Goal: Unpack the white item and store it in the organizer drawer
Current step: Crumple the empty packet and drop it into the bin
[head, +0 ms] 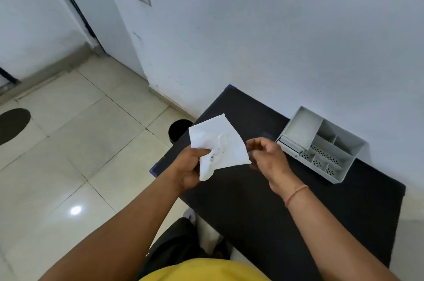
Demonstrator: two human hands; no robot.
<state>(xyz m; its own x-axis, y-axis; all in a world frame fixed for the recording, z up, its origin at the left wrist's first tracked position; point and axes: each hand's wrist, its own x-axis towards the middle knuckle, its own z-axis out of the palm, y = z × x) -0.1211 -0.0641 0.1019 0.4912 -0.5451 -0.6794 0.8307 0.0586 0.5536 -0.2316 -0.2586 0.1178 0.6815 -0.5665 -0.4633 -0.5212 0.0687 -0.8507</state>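
Note:
A crumpled white paper wrapper (218, 143) is held up over the left part of the black table (263, 200), and my left hand (190, 166) grips its lower left corner. My right hand (266, 156) is curled at the wrapper's right edge with fingertips close to the paper; whether it pinches anything is unclear. A faint raised shape shows inside the wrapper. The grey organizer (321, 143) stands at the table's far right by the wall, with several open compartments and a small drawer (290, 145) at its near left end.
A white wall runs behind the table. A round black bin (177, 130) stands on the tiled floor just past the table's left edge. A dark oval mat (13, 124) lies on the floor at far left.

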